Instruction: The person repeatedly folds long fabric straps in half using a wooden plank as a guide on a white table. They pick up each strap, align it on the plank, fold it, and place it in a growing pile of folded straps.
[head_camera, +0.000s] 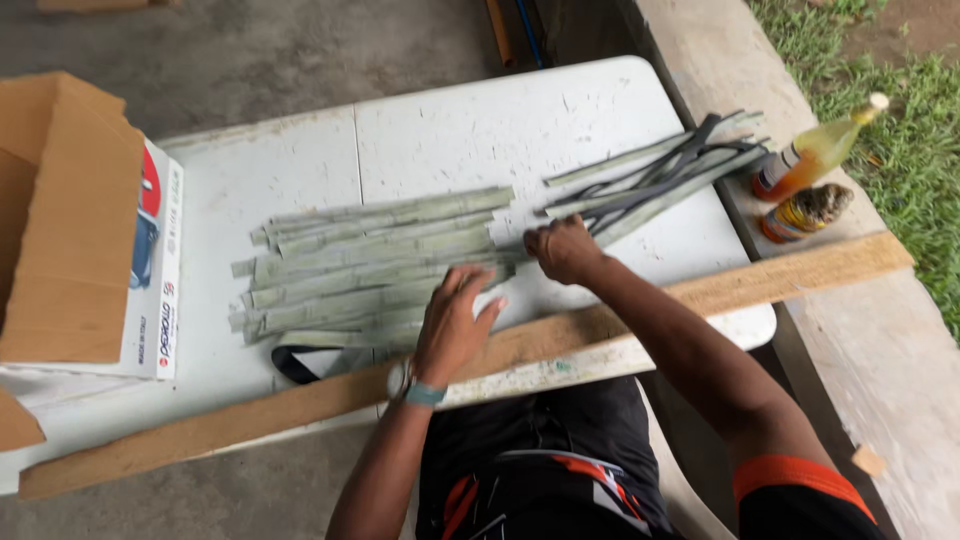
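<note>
Nearest: person's lap in dark clothing with orange trim, seated at the near edge of the counter (450, 140), a white plastic folding top, scuffed and speckled. A long rough wooden plank (760, 285) lies diagonally along the near edge, low at left, higher at right. Left hand (452, 325), wrist with a teal band, is open, fingers spread flat, pressing down on the near right end of the flat strips (370, 265); not gripping anything. These are pale green, long, thin, leaf-like, laid side by side lengthwise in a mat-like row across the counter's middle, ends uneven at left. A dark strap-like loop (292, 365) pokes out under the strips' near left corner, against the plank. Right hand (563, 250) is curled into a fist just right of the row, closed on the near ends of a loose bundle of strips (665, 175) that fans off to the far right; these are mixed pale green and dark grey, narrower and messier. Left edge: open cardboard box (70, 220), brown flaps up, printed white side facing the strips; contents can't be seen. Right, off the counter on a concrete ledge (880, 360): a bottle (815, 155) with amber liquid, lying tilted, and just nearer it a small jar (805, 212) on its side, contents dark and unclear. Grass beyond the ledge.
</note>
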